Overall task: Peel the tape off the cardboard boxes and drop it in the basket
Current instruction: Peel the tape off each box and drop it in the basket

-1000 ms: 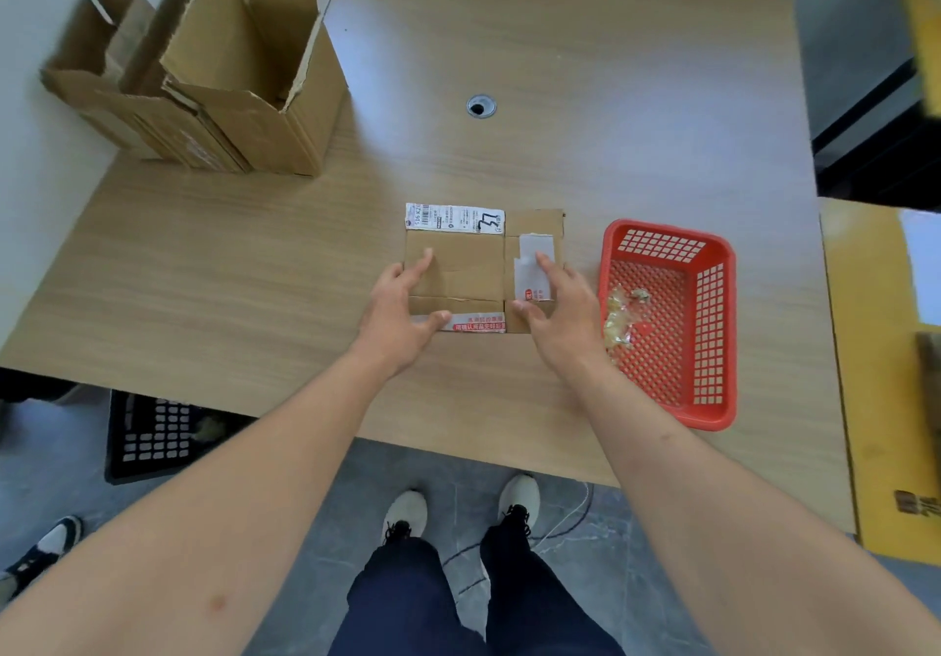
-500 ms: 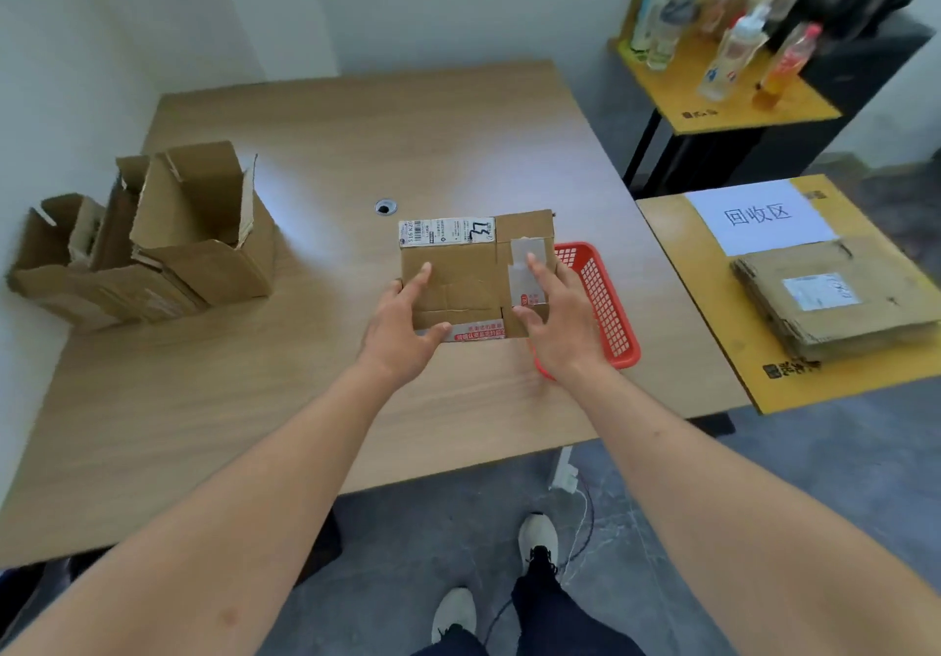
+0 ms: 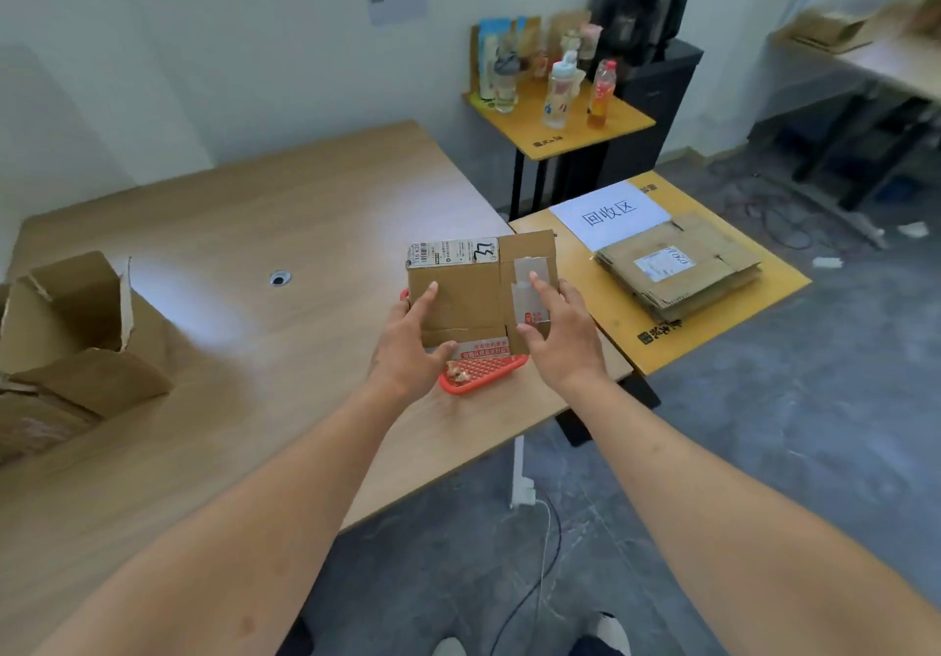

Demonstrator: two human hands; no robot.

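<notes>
both hands point(image 3: 407, 350) hold flattened box point(image 3: 468, 294) above red basket point(image 3: 478, 375).

- Wooden table point(image 3: 285, 217): red basket point(image 3: 478, 375) at 4 o'clock, opened cardboard boxes point(image 3: 76, 345) at 9 o'clock.
- Yellow side table point(image 3: 713, 329): flattened cardboard stack point(image 3: 682, 268), white sign point(image 3: 608, 212).

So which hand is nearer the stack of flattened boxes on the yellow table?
Right. The right hand grips the held box's right edge, on the side facing the stack. The left hand holds the box's far side.
</notes>
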